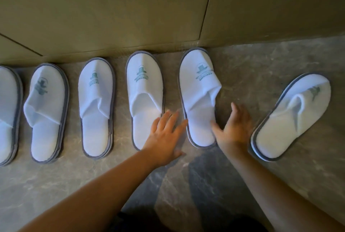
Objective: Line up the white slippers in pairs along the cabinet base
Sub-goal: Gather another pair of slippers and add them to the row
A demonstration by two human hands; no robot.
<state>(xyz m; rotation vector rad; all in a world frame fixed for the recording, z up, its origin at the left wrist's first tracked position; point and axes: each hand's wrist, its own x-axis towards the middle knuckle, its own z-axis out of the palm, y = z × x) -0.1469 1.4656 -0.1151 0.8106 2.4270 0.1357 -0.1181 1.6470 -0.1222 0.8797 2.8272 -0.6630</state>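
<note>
fingers [169, 119] of the left hand [164, 134] spread wide and flat on the grey stone floor [242, 60], between two slippers, gripping nothing. right hand [235, 129] blurred, fingers loosely open, thumb touching the heel of the fifth slipper [198, 97], whose toe sits at the cabinet base [115, 52]. four more white slippers line up to the left, toes toward the cabinet. last slipper [291, 118] lies apart on the right, angled.
</note>
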